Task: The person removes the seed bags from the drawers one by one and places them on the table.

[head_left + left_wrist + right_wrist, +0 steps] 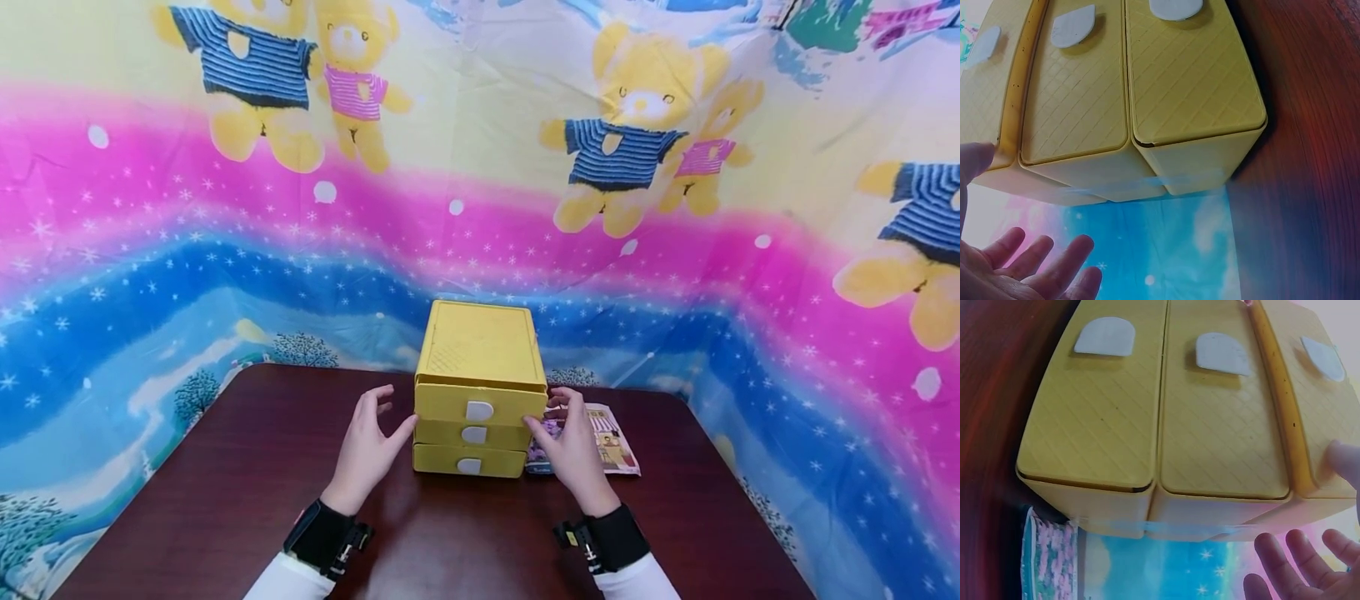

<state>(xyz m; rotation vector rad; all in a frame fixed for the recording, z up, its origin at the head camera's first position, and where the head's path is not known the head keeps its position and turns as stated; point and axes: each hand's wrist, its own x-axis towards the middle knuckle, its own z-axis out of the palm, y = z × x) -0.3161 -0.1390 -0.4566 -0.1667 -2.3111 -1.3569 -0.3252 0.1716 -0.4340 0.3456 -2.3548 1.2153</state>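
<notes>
A yellow three-drawer plastic box [483,342] stands on the table, with a white tab handle [480,410] on each drawer. Its top drawer [442,403] sticks out a little in front of the two below. My left hand [366,450] is at the left side, its thumb [975,159] at the top drawer's front edge and its fingers spread beside the box. On the right side, my right hand [576,454] has its thumb [1344,459] against the top drawer's front. Its other fingers stay apart from the side wall. Whatever the drawers contain is hidden.
A colourful printed packet [618,446] lies right of the box, partly behind my right hand. The dark red-brown table [262,467] meets a cloth backdrop [465,242] printed with bears behind and on both sides.
</notes>
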